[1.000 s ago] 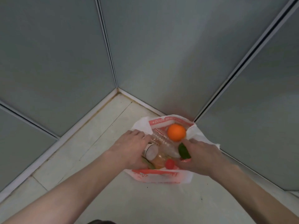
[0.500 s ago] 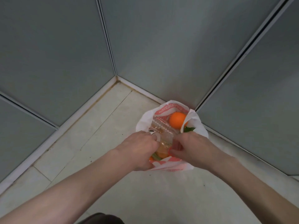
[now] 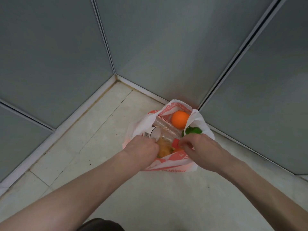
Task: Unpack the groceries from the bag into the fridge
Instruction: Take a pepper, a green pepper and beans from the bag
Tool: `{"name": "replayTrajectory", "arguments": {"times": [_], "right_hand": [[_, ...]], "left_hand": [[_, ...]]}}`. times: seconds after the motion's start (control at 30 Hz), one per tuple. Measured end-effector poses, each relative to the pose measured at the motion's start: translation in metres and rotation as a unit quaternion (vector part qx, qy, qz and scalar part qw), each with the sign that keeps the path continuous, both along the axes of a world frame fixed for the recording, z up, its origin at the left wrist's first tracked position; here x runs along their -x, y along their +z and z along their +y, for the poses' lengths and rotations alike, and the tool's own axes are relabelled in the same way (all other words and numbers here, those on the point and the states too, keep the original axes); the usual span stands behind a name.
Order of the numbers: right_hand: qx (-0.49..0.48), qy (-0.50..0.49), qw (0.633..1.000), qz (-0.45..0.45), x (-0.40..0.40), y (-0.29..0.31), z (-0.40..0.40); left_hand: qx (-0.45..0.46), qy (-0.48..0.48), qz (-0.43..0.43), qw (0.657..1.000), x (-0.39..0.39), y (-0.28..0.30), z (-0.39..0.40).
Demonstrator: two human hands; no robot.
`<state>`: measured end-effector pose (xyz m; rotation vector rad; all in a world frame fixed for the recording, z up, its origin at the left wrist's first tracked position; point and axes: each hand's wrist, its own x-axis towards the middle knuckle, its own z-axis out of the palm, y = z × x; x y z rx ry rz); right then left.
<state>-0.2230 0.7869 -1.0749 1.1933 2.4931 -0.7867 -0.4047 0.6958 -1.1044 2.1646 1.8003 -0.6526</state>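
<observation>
A white and red plastic bag (image 3: pixel 173 165) stands open on the floor against the grey panels. Inside it lie an orange (image 3: pixel 180 119), a green pepper (image 3: pixel 191 131), a clear plastic container (image 3: pixel 165 130) with yellowish food at its near end, a white-lidded jar (image 3: pixel 154 133) and a small red item (image 3: pixel 175 142). My left hand (image 3: pixel 141 151) reaches into the bag's left side, its curled fingers gripping the container's near end beside the jar. My right hand (image 3: pixel 200 147) is at the bag's right side, fingertips pinching the red item. The lower contents are hidden.
Grey cabinet or fridge panels (image 3: pixel 158 47) rise close behind and on both sides of the bag, meeting in a corner. The pale tiled floor (image 3: pixel 100 130) spreads to the left and in front of the bag. No door stands open.
The bag's mouth has spread wider, showing the jar and the green pepper more fully. Both hands have sunk deeper into the bag and come closer together over the container.
</observation>
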Motion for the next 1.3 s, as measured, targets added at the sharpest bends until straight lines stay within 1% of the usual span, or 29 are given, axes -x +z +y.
{"name": "replayTrajectory", "arguments": {"times": [0.1, 0.17, 0.3, 0.37, 0.43, 0.53, 0.6, 0.67, 0.73, 0.93, 1.07, 1.13, 1.23, 1.3], "right_hand": [[-0.066, -0.003, 0.998, -0.019, 0.001, 0.003, 0.003], [-0.116, 0.025, 0.993, -0.009, 0.006, 0.003, 0.008], [-0.137, 0.058, 0.982, 0.116, 0.019, 0.001, 0.018], [-0.148, 0.078, 0.976, 0.139, 0.026, -0.004, 0.022], [-0.148, 0.094, 0.978, 0.113, 0.029, -0.010, 0.026], [-0.150, 0.098, 0.983, 0.030, 0.026, -0.016, 0.030], [-0.162, 0.079, 0.983, -0.022, 0.020, -0.018, 0.031], [-0.186, 0.060, 0.979, -0.051, 0.014, -0.019, 0.030], [-0.206, 0.062, 0.975, -0.065, 0.010, -0.019, 0.029], [-0.224, 0.044, 0.970, -0.080, -0.002, -0.017, 0.033], [-0.204, 0.019, 0.975, -0.083, -0.016, -0.019, 0.035], [-0.209, -0.002, 0.976, -0.067, -0.021, -0.020, 0.035], [-0.219, -0.060, 0.974, -0.026, -0.026, -0.021, 0.032], [-0.248, -0.082, 0.965, 0.004, -0.031, -0.020, 0.033]], "left_hand": [[-0.008, -0.032, 0.040, 0.999, -0.008, -0.004, 0.009], [-0.011, -0.059, 0.053, 0.997, -0.012, -0.011, 0.013], [-0.046, -0.096, 0.055, 0.993, -0.016, -0.022, 0.014], [-0.045, -0.102, 0.058, 0.992, -0.017, -0.026, 0.014], [-0.044, -0.099, 0.060, 0.992, -0.016, -0.031, 0.010], [-0.048, -0.092, 0.051, 0.993, -0.009, -0.033, 0.003], [-0.049, -0.083, 0.040, 0.995, -0.005, -0.034, 0.000], [-0.058, -0.067, 0.031, 0.996, -0.002, -0.032, -0.002], [-0.079, -0.045, 0.026, 0.995, -0.001, -0.031, -0.003], [-0.110, 0.002, 0.016, 0.994, -0.001, -0.026, -0.001], [-0.110, 0.054, -0.023, 0.992, -0.001, -0.020, 0.001], [-0.108, 0.066, -0.027, 0.992, 0.000, -0.016, 0.004], [-0.135, 0.086, -0.045, 0.986, -0.002, -0.012, 0.005], [-0.155, 0.100, -0.057, 0.981, -0.005, -0.009, 0.001]]}}
